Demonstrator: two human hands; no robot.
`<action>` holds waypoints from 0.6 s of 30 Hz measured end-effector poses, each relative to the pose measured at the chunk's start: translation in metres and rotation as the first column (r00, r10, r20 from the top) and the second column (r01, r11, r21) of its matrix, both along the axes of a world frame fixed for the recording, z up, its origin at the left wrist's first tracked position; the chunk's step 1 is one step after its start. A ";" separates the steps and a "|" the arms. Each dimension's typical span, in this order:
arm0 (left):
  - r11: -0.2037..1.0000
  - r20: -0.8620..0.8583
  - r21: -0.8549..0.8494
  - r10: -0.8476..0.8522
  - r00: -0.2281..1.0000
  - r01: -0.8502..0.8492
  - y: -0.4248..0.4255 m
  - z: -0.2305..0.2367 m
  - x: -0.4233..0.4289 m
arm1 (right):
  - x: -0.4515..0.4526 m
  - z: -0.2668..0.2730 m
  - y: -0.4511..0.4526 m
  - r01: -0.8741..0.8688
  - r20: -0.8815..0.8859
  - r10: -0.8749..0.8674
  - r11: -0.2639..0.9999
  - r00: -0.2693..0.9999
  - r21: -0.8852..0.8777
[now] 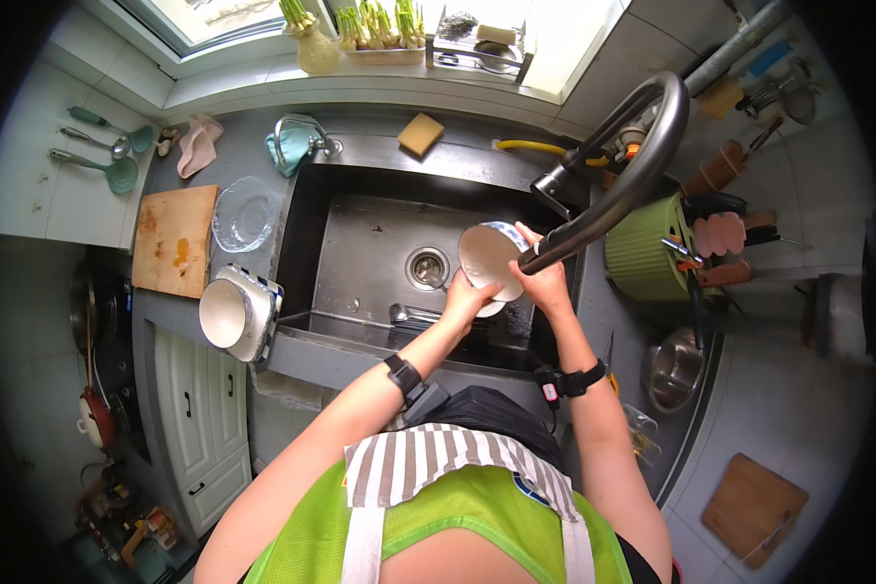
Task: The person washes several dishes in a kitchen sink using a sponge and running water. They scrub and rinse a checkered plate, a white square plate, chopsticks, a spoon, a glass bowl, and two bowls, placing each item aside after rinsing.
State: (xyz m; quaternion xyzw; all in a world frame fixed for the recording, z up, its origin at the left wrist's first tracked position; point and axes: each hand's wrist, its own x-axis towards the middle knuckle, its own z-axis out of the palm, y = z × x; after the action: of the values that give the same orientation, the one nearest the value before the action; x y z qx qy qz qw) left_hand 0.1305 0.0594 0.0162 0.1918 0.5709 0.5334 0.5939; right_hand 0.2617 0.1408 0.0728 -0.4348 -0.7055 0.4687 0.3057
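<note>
A white bowl (482, 252) with a blue pattern on its outer side is tilted over the right part of the dark sink (358, 233). My left hand (470, 298) grips its near rim, thumb on the inside. At its right side is my right hand (546, 285), fingers behind the bowl and partly hidden by the dark faucet spout (555, 248). Below the bowl, another white rim (492, 310) shows in part. Metal utensils (409, 315) and a dark mesh scrubber (517, 321) lie at the sink's near side. The drain (428, 269) is left of the bowl.
Stacked bowls and dishes (226, 314) stand at the counter's left edge, beside a glass bowl (246, 214) and a wooden cutting board (174, 241). Behind the sink are a sponge (420, 135) and a small tap (328, 146). A green knife holder (639, 248) and steel bowl (675, 369) stand right.
</note>
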 end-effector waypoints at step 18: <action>0.968 0.198 0.123 -0.238 0.951 0.217 -0.007 0.072 -0.083 | 0.002 -0.069 -0.003 -0.307 -0.432 -0.237 0.426 0.870 -0.851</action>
State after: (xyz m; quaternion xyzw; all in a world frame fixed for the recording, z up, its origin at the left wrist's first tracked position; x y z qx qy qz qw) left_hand 0.0476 0.0525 0.0882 0.2279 0.4513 0.5067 0.6983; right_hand 0.2635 0.1382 0.0037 -0.3794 -0.2494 0.8721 0.1825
